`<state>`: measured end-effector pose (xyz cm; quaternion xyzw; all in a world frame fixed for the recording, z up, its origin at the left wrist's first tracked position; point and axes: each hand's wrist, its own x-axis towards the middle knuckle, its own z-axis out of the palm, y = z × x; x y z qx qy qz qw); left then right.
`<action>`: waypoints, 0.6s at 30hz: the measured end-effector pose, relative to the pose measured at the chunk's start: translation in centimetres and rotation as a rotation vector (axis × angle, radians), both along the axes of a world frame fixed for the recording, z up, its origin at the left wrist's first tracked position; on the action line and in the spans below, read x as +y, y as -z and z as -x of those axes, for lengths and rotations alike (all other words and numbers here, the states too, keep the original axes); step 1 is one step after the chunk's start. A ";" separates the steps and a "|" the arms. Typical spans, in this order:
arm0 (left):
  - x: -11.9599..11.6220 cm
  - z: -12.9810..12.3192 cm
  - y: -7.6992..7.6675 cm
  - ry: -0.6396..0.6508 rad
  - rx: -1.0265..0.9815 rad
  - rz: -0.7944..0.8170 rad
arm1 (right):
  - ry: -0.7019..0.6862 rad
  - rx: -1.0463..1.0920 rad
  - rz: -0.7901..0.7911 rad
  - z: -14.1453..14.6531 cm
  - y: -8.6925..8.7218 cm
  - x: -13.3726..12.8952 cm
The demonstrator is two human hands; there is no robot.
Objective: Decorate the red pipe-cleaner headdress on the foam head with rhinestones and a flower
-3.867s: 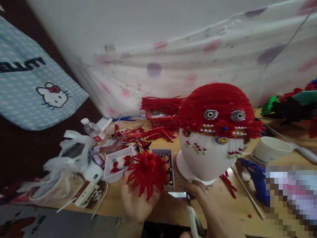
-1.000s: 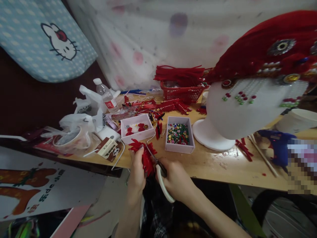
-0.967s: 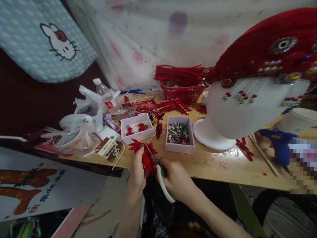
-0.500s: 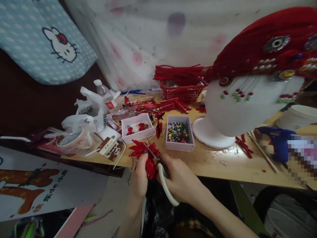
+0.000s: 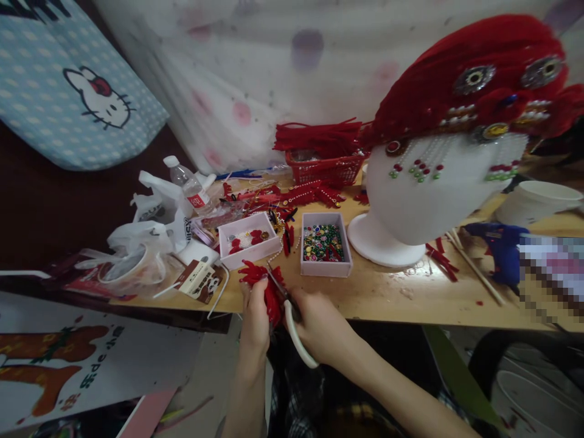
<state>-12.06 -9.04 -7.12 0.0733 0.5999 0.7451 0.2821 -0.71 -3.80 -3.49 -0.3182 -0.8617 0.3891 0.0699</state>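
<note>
My left hand (image 5: 256, 316) is closed around a bunch of red fuzzy strips (image 5: 272, 299), held low at the table's front edge. A pair of scissors with white handles (image 5: 297, 340) is in my right hand (image 5: 319, 325), its fingers wrapped through the loops. The blades lie over the red bunch, pointing up and to the left; whether they grip a strip I cannot tell. Just beyond my hands stand a white box of pearls and red pieces (image 5: 249, 258) and a white box of green and coloured beads (image 5: 326, 269).
A white foam head (image 5: 410, 207) wearing a red beaded headdress (image 5: 438, 85) stands at right, near a blue glue gun (image 5: 499, 249) and a wooden stick (image 5: 479, 271). Behind is a red basket (image 5: 326, 170). Plastic bags (image 5: 159, 207) and a bottle (image 5: 187, 182) crowd the left.
The view has shifted slightly, so the table's things sit a little further left. Both hands stay at the red bunch, and the scissors are still over it at a slightly different angle.
</note>
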 end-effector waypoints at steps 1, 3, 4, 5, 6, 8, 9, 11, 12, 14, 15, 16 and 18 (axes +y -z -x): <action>0.1 0.1 -0.1 0.008 -0.008 0.003 | 0.001 -0.002 -0.001 0.1 0.0 0.1; 0.3 0.2 -0.2 0.022 -0.023 0.009 | 0.000 -0.005 -0.002 0.2 0.0 0.2; 0.4 0.2 -0.3 0.026 -0.030 0.012 | 0.001 -0.009 -0.004 0.2 0.0 0.3; 0.5 0.2 -0.4 0.029 -0.037 0.015 | 0.004 -0.013 -0.007 0.1 -0.1 0.3; 0.5 0.1 -0.5 0.031 -0.044 0.018 | 0.007 -0.019 -0.011 0.1 -0.1 0.4; 0.6 0.0 -0.7 0.035 -0.059 0.022 | 0.011 -0.029 -0.023 -0.1 -0.3 0.4; 0.5 -0.1 -0.8 0.034 -0.062 0.022 | 0.009 -0.033 -0.032 -0.2 -0.4 0.4; 0.5 -0.2 -1.1 0.032 -0.059 0.021 | -0.001 -0.040 -0.056 -0.5 -0.7 0.5; 0.4 -0.3 -1.2 0.033 -0.056 0.021 | -0.005 -0.045 -0.071 -0.6 -0.9 0.5; 0.2 -0.3 -1.4 0.042 -0.047 0.020 | -0.006 -0.064 -0.106 -0.8 -1.1 0.5; 0.1 -0.4 -1.4 0.048 -0.043 0.018 | -0.004 -0.074 -0.124 -0.9 -1.3 0.4; -0.1 -0.5 -1.5 0.054 -0.039 0.014 | -0.002 -0.085 -0.141 -0.9 -1.4 0.4; -0.3 -0.6 -1.5 0.070 -0.026 0.008 | 0.003 -0.100 -0.169 -1.0 -1.5 0.3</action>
